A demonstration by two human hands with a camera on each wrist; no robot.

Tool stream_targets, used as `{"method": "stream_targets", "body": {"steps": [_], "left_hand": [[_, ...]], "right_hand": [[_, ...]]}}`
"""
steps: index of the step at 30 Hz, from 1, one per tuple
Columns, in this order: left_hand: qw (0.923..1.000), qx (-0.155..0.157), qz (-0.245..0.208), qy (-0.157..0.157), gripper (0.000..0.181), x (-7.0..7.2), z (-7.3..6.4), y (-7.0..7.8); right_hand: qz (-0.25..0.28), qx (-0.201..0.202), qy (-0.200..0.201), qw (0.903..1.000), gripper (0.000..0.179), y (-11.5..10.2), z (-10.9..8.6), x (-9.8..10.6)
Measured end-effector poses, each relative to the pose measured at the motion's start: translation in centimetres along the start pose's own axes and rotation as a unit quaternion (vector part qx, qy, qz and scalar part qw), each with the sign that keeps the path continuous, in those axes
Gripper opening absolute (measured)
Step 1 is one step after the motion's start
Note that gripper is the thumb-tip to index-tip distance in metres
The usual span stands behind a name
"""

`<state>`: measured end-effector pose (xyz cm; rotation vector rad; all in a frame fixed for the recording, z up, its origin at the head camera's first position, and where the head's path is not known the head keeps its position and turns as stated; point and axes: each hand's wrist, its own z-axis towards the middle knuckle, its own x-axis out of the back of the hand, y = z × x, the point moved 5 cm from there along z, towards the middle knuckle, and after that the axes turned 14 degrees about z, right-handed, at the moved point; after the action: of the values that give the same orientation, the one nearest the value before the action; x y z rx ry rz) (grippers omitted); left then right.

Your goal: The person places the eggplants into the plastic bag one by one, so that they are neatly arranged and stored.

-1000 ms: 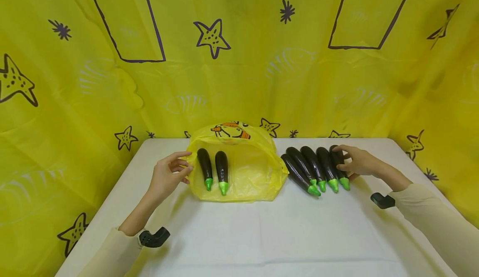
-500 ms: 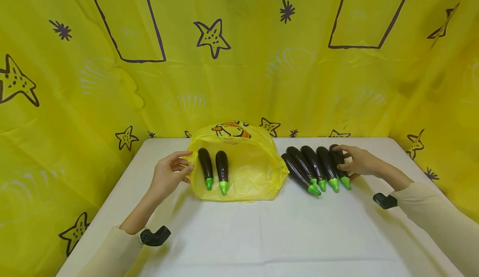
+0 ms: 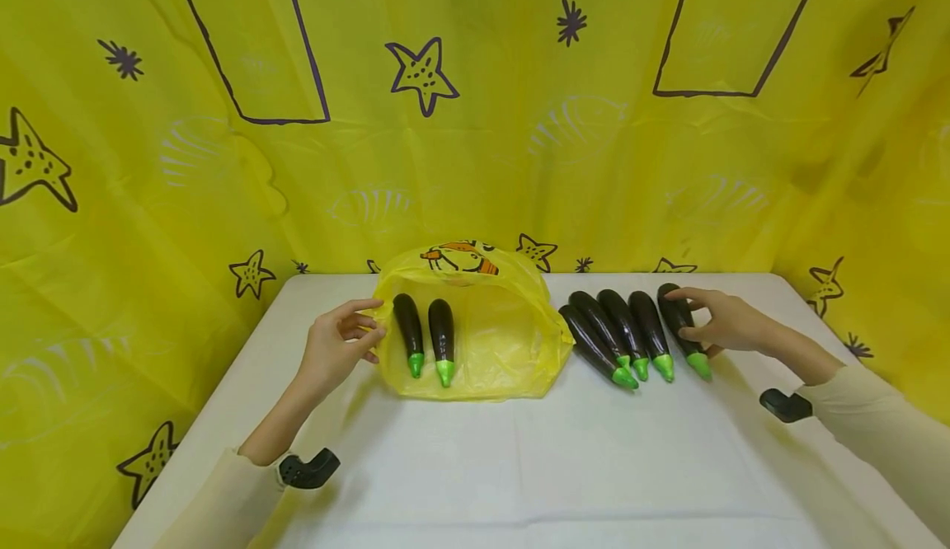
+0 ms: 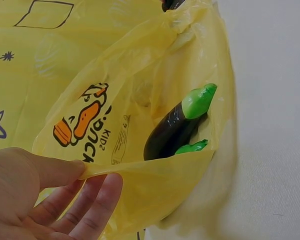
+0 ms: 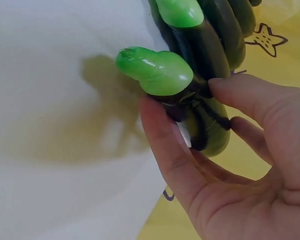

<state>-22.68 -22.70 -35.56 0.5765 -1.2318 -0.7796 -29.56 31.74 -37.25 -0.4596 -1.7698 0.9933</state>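
Observation:
My left hand (image 3: 330,351) pinches the left edge of a yellow plastic bag (image 3: 493,351), whose mouth faces me. In the left wrist view thumb and fingertips close on the thin rim of the bag (image 4: 155,170). Inside, on the left, lie two dark eggplants (image 3: 441,330) with green ends toward me. At the right my right hand (image 3: 726,322) grips the outermost eggplant (image 3: 675,316) of a row, thumb on one side and fingers on the other. Its green cap (image 5: 165,75) points away from the palm in the right wrist view.
Several more eggplants (image 3: 623,322) lie side by side between the bag and my right hand. The white table (image 3: 519,466) stretches toward me. A yellow curtain (image 3: 475,161) printed with stars and fish hangs behind it.
My right hand has shifted slightly right with the outermost eggplant, opening a gap to the row. The left hand and the bag stay put.

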Motion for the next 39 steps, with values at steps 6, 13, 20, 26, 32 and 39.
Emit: {"method": "stream_targets", "body": {"steps": [6,13,20,26,32,39], "left_hand": [[1.0000,0.004,0.002,0.002,0.043,-0.1,0.0,-0.1],[1.0000,-0.001,-0.003,0.002,0.043,-0.1,0.0,0.1],[1.0000,-0.002,-0.002,0.002,0.043,-0.1,-0.1,0.0],[1.0000,-0.002,0.000,0.003,0.042,-0.1,0.0,0.0],[1.0000,-0.004,-0.001,0.003,0.042,-0.2,0.0,0.0],[1.0000,-0.005,0.000,0.001,0.042,-0.3,0.0,-0.2]], "right_hand": [[0.002,0.014,0.017,0.9997,0.069,-0.5,-0.7,0.2],[0.035,0.031,0.039,0.9981,0.070,-1.3,-1.7,0.5],[0.048,0.041,0.051,0.9967,0.069,-2.3,-2.5,0.4],[0.056,0.051,0.056,0.9956,0.070,-3.4,-3.4,0.1],[0.065,0.064,0.054,0.9944,0.069,-4.1,-4.1,-0.4],[0.072,0.068,0.048,0.9939,0.070,-4.1,-4.5,-0.7]]}}
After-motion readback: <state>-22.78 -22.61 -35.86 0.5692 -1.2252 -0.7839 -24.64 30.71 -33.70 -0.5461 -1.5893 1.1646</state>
